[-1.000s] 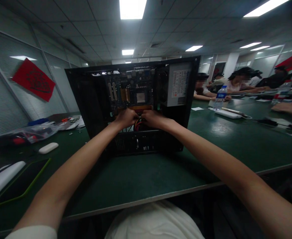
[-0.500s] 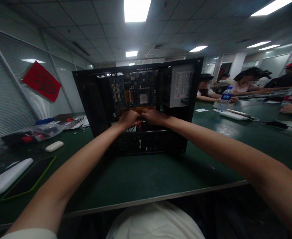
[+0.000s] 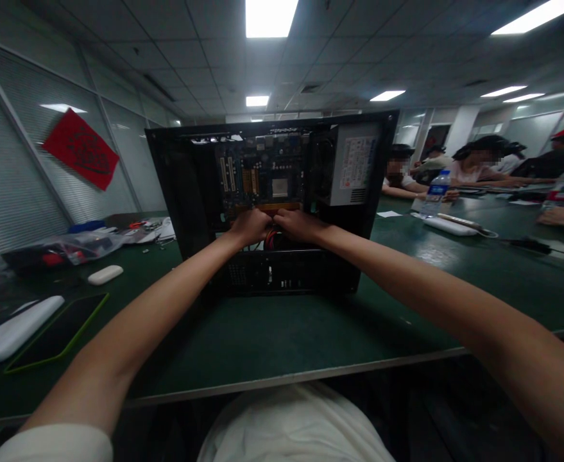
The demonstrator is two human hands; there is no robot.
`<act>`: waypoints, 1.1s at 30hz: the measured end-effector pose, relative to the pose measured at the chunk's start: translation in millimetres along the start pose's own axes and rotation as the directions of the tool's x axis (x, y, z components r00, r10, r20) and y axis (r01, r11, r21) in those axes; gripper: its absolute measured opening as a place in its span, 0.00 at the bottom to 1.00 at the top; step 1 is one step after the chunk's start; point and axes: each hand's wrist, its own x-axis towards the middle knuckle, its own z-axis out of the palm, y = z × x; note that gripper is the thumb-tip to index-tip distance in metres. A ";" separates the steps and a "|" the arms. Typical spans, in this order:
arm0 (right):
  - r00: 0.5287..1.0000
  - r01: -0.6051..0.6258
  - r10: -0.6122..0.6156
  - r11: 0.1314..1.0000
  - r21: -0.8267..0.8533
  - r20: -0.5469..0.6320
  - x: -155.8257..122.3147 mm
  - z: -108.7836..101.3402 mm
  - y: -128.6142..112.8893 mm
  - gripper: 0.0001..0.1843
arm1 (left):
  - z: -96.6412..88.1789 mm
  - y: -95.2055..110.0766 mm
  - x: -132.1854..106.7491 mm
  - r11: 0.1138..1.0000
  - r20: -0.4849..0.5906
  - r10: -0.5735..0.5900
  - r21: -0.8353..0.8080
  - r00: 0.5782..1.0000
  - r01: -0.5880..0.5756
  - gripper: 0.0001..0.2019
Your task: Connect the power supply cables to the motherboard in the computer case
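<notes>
An opened black computer case (image 3: 156,173) stands upright on the green table, its inside facing me. Its motherboard (image 3: 265,163) shows pale and yellow slots and a silver square chip. At the upper right of the case sits a grey power supply (image 3: 351,168). My left hand (image 3: 253,226) and my right hand (image 3: 298,224) meet inside the case, just below an orange strip (image 3: 284,207) on the board. Both have curled, closed fingers, almost touching; what lies between the fingertips is hidden. Red and dark cables (image 3: 270,241) hang right under them.
On the left of the table (image 3: 282,340) lie a phone-like black slab with a green edge (image 3: 58,333), a white power bank (image 3: 17,330), a small white case (image 3: 106,275) and a plastic bag (image 3: 84,247). A water bottle (image 3: 435,196) stands right; people sit beyond.
The view has shifted slightly, so the case appears a little to the right. Both hands stay closed in the same place below the orange strip.
</notes>
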 end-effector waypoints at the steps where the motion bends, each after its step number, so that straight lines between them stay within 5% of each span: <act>1: 1.000 0.000 0.000 1.000 0.003 -0.002 -0.1 -0.1 0.1 0.17 | -0.4 0.4 -0.2 1.000 0.004 -0.002 0.011 1.000 0.002 0.15; 33: 0.999 0.001 0.000 0.999 0.033 -0.040 1.8 7.5 5.1 0.15 | 2.2 -2.5 2.1 0.998 -0.011 0.014 0.054 1.000 -0.014 0.16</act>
